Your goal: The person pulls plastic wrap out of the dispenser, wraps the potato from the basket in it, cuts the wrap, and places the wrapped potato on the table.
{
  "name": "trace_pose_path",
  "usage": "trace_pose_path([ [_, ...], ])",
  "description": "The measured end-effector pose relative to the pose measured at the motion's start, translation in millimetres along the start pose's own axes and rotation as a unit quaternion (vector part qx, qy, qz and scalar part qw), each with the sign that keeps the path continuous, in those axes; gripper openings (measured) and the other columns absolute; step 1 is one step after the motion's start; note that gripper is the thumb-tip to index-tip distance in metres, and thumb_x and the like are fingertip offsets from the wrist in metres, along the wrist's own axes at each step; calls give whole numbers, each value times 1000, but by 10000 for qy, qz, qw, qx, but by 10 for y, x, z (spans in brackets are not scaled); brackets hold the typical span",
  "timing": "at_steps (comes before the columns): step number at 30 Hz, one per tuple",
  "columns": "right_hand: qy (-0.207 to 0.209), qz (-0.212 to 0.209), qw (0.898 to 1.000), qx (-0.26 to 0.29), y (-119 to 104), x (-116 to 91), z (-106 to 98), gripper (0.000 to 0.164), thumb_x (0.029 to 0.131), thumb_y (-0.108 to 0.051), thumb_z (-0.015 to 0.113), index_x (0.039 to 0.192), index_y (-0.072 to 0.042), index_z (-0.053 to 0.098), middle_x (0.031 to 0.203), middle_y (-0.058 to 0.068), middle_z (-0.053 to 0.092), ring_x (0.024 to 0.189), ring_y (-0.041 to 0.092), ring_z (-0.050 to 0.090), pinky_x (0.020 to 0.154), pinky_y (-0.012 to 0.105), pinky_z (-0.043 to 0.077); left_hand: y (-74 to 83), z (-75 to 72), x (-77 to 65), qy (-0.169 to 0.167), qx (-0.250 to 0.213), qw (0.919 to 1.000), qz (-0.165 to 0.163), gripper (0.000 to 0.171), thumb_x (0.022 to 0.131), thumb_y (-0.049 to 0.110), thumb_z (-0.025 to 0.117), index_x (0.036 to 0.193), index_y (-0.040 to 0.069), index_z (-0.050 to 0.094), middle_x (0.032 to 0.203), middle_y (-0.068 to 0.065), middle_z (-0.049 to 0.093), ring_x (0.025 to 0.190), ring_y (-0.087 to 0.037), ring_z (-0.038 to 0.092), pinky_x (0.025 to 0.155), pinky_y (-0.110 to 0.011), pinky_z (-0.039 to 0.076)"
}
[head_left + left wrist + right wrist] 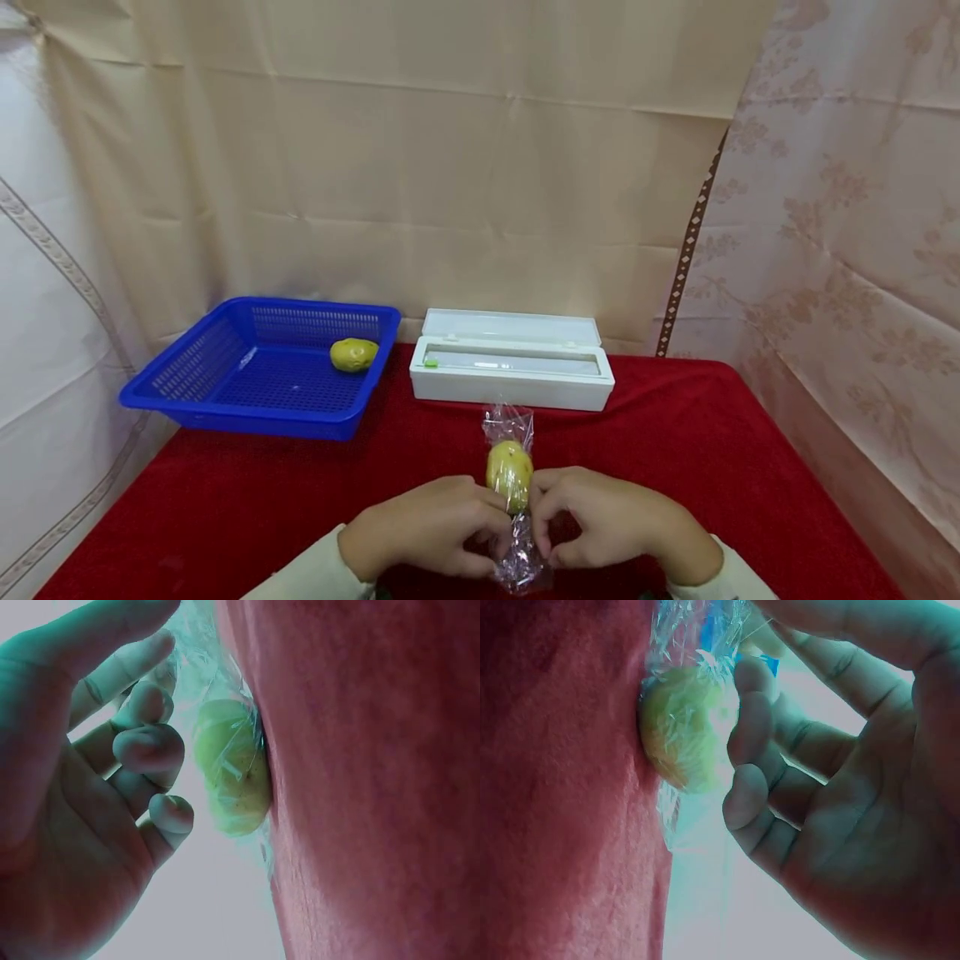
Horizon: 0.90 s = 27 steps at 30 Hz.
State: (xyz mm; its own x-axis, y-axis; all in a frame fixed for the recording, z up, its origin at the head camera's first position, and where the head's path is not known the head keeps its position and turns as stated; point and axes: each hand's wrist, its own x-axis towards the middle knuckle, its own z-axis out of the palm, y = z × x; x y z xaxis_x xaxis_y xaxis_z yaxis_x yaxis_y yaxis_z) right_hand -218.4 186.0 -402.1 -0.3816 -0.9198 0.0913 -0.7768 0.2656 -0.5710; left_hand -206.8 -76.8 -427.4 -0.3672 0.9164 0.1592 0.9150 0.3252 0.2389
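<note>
A yellow potato wrapped in clear plastic wrap lies on the red cloth in front of me. The film extends past the potato at the far end and, crumpled, at the near end. My left hand pinches the left edge of the near film between thumb and fingers. On the opposite side, my right hand pinches the film's right edge, its fingers beside the potato. Both wrist views show the wrapped potato resting on the cloth, with the other fingers loosely curled beside it.
A blue plastic basket stands at the back left, holding another yellow potato. Behind the wrapped potato sits a white plastic wrap dispenser, lid raised, with a green slider. Red cloth covers the table; curtains hang behind and beside it.
</note>
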Motion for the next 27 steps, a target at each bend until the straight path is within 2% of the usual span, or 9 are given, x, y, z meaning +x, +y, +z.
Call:
trace_pose_path([
  [4, 29, -81, 9999, 93, 11, -18, -47, 26, 82, -4, 74, 85, -29, 67, 94, -16, 61, 89, 0, 59, 77, 20, 54, -50, -18, -22, 133, -352, 9993, 13, 6, 92, 25, 76, 90, 27, 70, 83, 18, 57, 71, 13, 47, 65, -2, 37],
  [8, 49, 65, 9995, 302, 14, -28, -88, 26, 85, -3, 72, 88, -28, 65, 92, -15, 62, 86, 6, 62, 76, 23, 55, -87, -45, -48, 303, -826, 9961, -91, 5, 96, 26, 73, 93, 26, 70, 83, 17, 58, 73, 11, 50, 66, -3, 41],
  [17, 442, 249, 9979, 410, 56, -52, -137, 25, 87, -3, 73, 91, -27, 67, 92, -15, 64, 87, 5, 63, 80, 30, 57, -161, -59, -64, 796, -1577, 9827, -562, 5, 95, 21, 74, 93, 24, 70, 87, 18, 61, 74, 8, 54, 65, -11, 48],
  [21, 633, 605, 9947, 541, 112, -53, -154, 17, 91, -10, 73, 93, -26, 68, 93, -15, 66, 89, 11, 64, 83, 33, 57, -200, -53, -63, 1013, -1654, 9779, -784, 3, 94, 24, 75, 92, 24, 72, 88, 20, 63, 75, 6, 56, 70, -15, 47],
  [24, 770, 909, 9903, 720, 155, -53, -162, 10, 94, -16, 74, 96, -24, 69, 95, -14, 67, 91, 12, 65, 84, 34, 57, -226, -46, -66, 1138, -1848, 9707, -1032, 4, 94, 27, 76, 93, 25, 74, 92, 20, 64, 82, 2, 59, 77, -19, 48],
  [27, 930, 1112, 9855, 883, 191, -52, -165, 8, 96, -17, 73, 98, -23, 70, 95, -12, 69, 91, 12, 65, 82, 33, 56, -240, -34, -69, 1260, -2188, 9590, -1286, 5, 94, 27, 77, 93, 23, 74, 96, 18, 66, 91, -1, 61, 84, -23, 52],
])
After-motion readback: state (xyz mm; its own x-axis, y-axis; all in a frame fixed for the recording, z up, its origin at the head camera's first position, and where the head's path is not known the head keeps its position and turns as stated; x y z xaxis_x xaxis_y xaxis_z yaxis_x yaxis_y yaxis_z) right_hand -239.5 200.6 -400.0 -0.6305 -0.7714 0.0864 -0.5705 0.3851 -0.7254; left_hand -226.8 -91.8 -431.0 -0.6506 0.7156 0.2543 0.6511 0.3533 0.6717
